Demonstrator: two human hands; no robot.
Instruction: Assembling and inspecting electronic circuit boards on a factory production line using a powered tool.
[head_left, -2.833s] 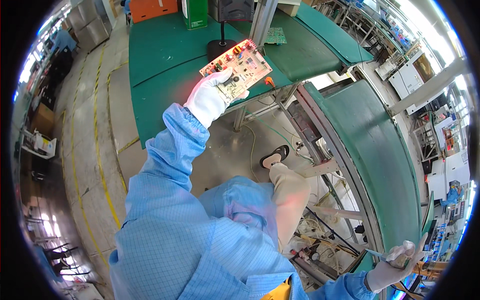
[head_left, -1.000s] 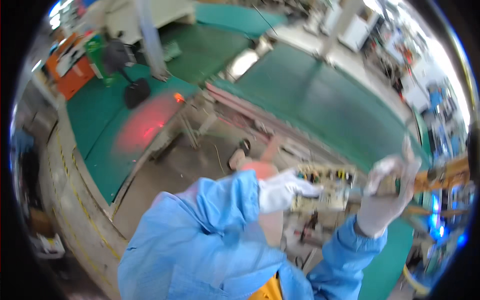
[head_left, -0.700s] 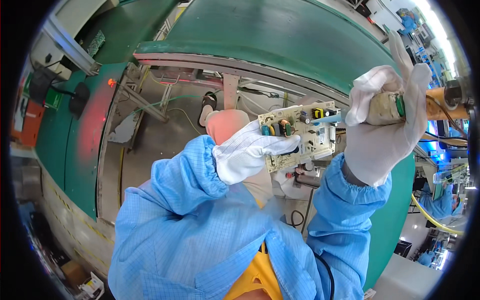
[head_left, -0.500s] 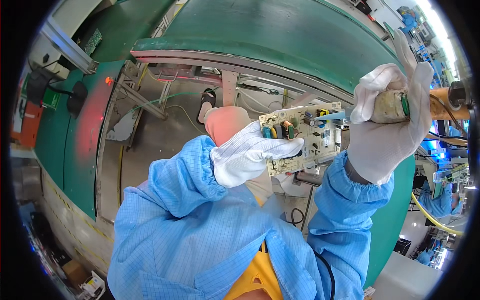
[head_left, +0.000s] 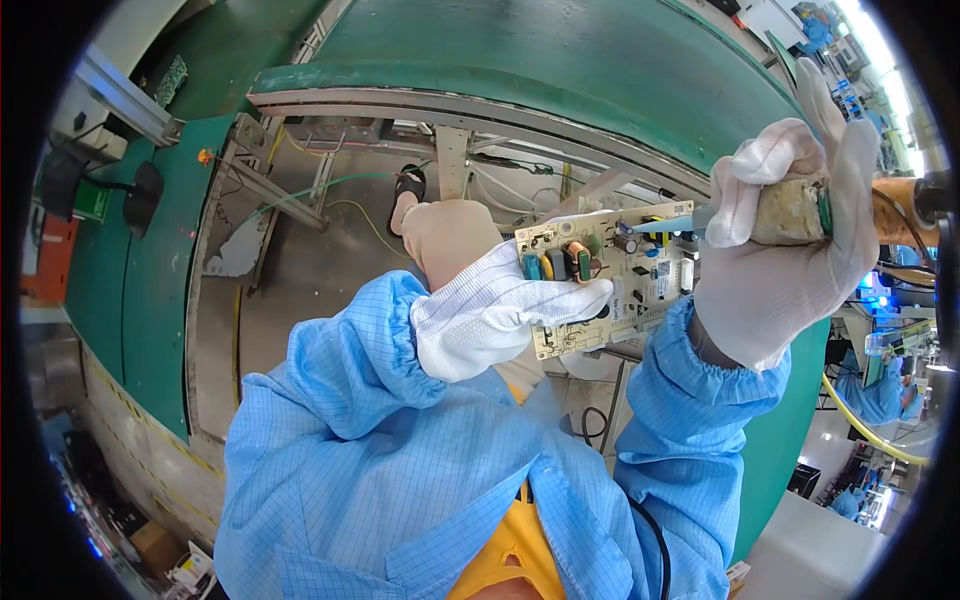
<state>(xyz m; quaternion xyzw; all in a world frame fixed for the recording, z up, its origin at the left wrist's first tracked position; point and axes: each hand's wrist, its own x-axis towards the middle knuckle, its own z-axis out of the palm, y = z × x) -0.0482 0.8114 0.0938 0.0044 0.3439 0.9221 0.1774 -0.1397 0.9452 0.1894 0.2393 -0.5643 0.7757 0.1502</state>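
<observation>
My left hand (head_left: 475,318), in a white glove, grips a cream circuit board (head_left: 620,305) at its left edge, the thumb lying over the component side. Raised parts stand on the board, among them a green-and-copper coil (head_left: 580,260) and a small round capacitor (head_left: 625,243). In my gloved right hand (head_left: 765,270) is a glue dispenser with a beige wrapped body (head_left: 788,212), a pale blue tapered nozzle (head_left: 665,226) and a copper-coloured barrel (head_left: 897,212) behind. The nozzle's tip is at the board's far right part, beside the capacitor; whether it touches cannot be made out.
A long green bench (head_left: 540,60) with a metal edge runs across the far side. At the left stands another green table (head_left: 150,270) with a black-headed stand (head_left: 143,195). A yellow hose (head_left: 865,435) curves at the right. Other people in blue work farther off.
The board and both hands keep nearly the same pose; the nozzle has barely shifted along the board. Red light on the left table and my knee is gone. The whole view has moved slightly.
</observation>
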